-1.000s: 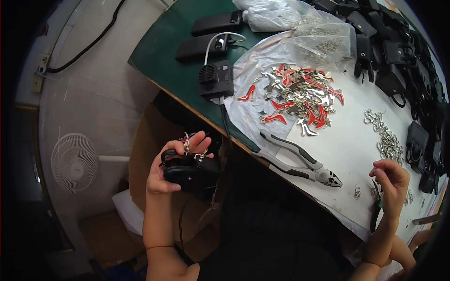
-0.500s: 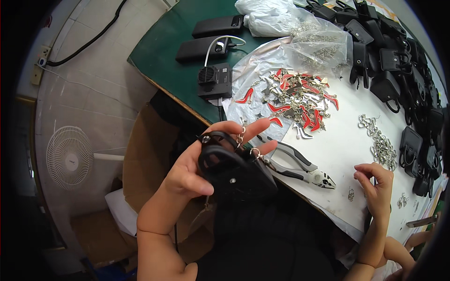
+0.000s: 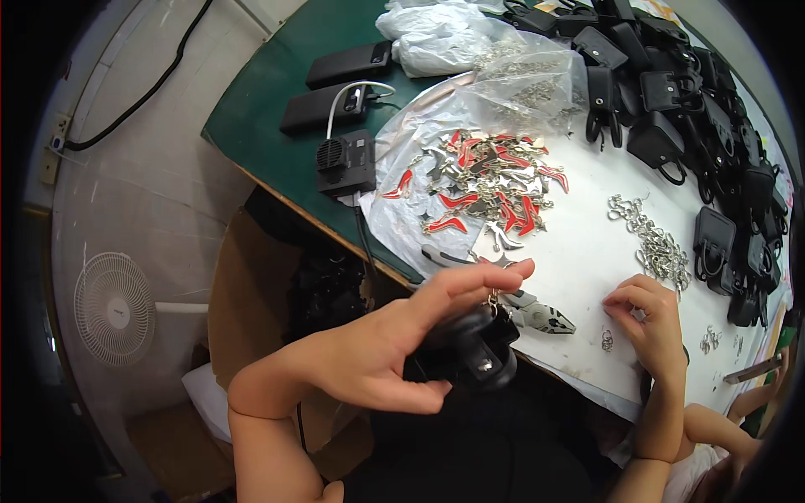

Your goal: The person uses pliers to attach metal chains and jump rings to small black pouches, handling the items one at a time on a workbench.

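**Left hand (image 3: 369, 356) grips a small black bag (image 3: 466, 350) at the edge of the surface (image 3: 579, 222)**

The bag is held in front of the person's body, over the near edge of the surface, with the left fingers and thumb clamped on it. A short metal chain (image 3: 495, 298) shows at its upper side. Directly behind the bag, grey-and-black pliers (image 3: 545, 317) lie on the surface, partly hidden by the hand.

The right hand (image 3: 654, 327) is over the white part of the surface, thumb and forefinger tips close together; whether they pinch anything cannot be told. Just beside it lies a small cluster of rings (image 3: 607, 341), with a heap of metal clasps (image 3: 662, 251) beyond.

Red and silver shoe-shaped charms (image 3: 495, 184) lie piled beyond the pliers, partly on white plastic sheeting (image 3: 394, 235). More black bags (image 3: 662, 147) crowd the far right.
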Motion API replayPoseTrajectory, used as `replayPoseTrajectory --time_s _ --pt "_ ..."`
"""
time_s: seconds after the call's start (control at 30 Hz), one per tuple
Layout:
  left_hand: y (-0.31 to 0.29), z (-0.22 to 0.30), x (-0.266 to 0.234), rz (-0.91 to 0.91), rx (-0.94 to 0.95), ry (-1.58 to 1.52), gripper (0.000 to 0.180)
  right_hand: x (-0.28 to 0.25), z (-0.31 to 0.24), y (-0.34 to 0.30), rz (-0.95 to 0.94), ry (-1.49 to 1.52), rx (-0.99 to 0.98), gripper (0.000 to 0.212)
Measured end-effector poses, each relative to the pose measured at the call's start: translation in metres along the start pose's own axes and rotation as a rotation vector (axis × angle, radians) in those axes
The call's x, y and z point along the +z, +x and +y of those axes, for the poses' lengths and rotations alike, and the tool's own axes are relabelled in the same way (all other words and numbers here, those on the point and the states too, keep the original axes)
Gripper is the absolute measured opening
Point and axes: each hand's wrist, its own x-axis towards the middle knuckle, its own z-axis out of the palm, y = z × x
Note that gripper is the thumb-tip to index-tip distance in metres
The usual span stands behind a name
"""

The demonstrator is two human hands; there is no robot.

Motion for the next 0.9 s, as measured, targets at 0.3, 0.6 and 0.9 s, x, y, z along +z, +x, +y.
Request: replayPoseTrajectory --time_s 0.3,0.6,0.9 --pt "0.042 -0.006 0.015 -0.251 0.066 0.203 0.108 -0.006 0.006 -0.004 0.062 -0.102 -0.093 0.014" --pt "0.076 -0.013 0.022 -0.379 0.098 0.255 0.11 -0.039 -0.006 -0.053 0.194 -0.175 0.013 0.04" --pt "0.113 -0.024 0.015 -0.378 -0.042 -0.253 0.109 -0.026 0.018 -0.114 0.157 -0.308 0.346 0.068"
